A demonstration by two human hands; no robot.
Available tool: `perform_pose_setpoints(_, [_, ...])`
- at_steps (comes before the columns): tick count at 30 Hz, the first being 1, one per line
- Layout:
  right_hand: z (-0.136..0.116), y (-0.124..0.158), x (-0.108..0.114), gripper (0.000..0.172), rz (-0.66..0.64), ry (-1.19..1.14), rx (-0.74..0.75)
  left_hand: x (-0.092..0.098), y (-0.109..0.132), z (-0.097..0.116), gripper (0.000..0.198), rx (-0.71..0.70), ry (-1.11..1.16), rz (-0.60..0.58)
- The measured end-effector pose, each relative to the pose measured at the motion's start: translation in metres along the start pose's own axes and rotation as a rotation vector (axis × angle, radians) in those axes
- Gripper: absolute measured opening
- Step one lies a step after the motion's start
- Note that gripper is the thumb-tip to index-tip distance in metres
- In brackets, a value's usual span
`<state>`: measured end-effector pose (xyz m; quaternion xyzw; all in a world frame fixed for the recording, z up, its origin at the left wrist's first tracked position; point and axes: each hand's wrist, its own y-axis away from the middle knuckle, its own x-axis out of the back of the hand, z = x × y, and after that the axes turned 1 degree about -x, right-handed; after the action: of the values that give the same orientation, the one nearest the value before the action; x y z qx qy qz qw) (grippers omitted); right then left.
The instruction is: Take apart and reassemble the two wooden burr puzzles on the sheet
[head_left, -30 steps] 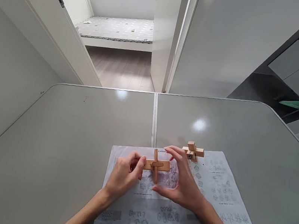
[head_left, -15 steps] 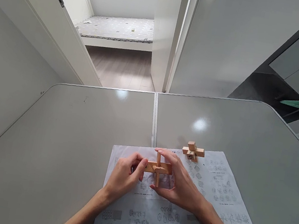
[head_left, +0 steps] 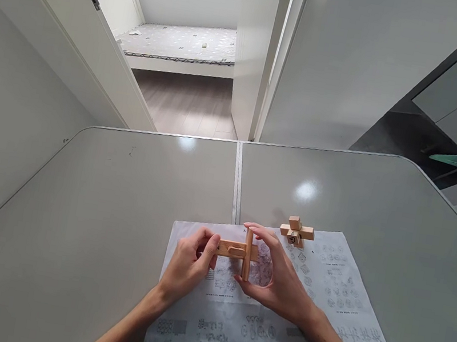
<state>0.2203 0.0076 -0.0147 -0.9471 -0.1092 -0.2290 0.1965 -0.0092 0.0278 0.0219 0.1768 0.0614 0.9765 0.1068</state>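
Between my hands is a wooden interlocking puzzle of a few bars, held above a printed sheet. My left hand (head_left: 191,266) pinches the left end of its flat horizontal bar (head_left: 225,248) between thumb and fingers. A round upright rod (head_left: 247,255) crosses that bar near its right end. My right hand (head_left: 277,271) spans this rod, fingertips at its top and thumb at its bottom. A short rounded piece (head_left: 236,251) lies along the middle of the flat bar. Some fingers of my left hand are hidden behind the thumb.
A second, cross-shaped wooden puzzle (head_left: 296,231) rests at the sheet's top edge, to the right. The creased, torn instruction sheet (head_left: 230,321) shows many small puzzle diagrams. Beneath it is a glossy grey table (head_left: 117,217) with a seam. Beyond stands an open door (head_left: 253,53).
The upright rod has shifted right along the flat bar, away from the short rounded piece. My right hand has moved slightly right with it; my left hand has drawn slightly left.
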Motion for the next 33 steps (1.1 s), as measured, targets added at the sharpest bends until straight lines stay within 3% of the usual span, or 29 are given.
perform_pose_setpoints(18, [0.004, 0.001, 0.006, 0.082, 0.073, 0.003, -0.059, 0.007, -0.003, -0.007, 0.043, -0.003, 0.093, 0.063])
perform_pose_setpoints(33, [0.001, -0.001, 0.004, 0.088, -0.155, 0.199, 0.008, -0.002, 0.001, -0.02, 0.045, -0.103, 0.132, 0.159])
